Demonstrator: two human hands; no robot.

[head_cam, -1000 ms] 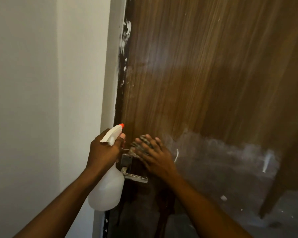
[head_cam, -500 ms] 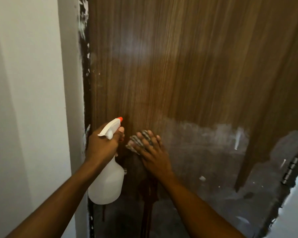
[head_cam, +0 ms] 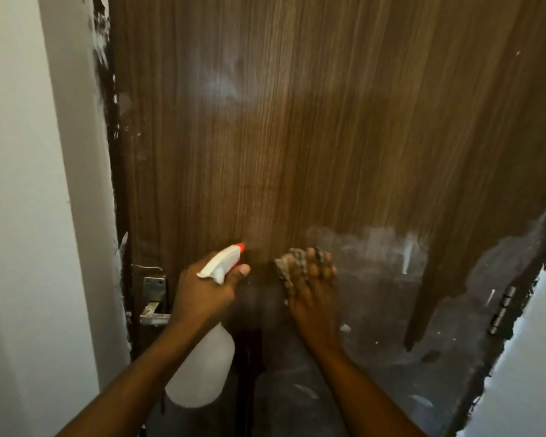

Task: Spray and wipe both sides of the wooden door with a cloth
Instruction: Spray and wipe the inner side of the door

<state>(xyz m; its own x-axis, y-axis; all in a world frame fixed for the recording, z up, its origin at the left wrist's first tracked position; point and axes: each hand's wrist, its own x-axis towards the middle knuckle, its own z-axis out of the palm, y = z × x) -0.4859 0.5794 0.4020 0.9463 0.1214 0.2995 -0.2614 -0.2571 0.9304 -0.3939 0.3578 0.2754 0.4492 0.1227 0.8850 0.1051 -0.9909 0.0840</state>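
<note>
The wooden door (head_cam: 312, 137) fills the view, brown grained veneer above and a dark, peeled, paint-smeared patch lower down. My left hand (head_cam: 204, 287) grips a white spray bottle (head_cam: 199, 370) by its neck, with the orange-tipped nozzle (head_cam: 240, 246) pointing at the door. My right hand (head_cam: 311, 288) presses a small mottled cloth (head_cam: 289, 269) flat against the door, fingers spread over it, just right of the nozzle.
A metal handle and lock plate (head_cam: 153, 298) sit at the door's left edge beside the white frame (head_cam: 76, 184). A hinge (head_cam: 500, 310) shows at the lower right by a white wall (head_cam: 524, 357). A loose strip of veneer (head_cam: 423, 304) hangs down.
The view has shifted, so the handle now shows left of my left hand. My right hand and cloth have moved right across the door, away from the handle. The bottle stays gripped.
</note>
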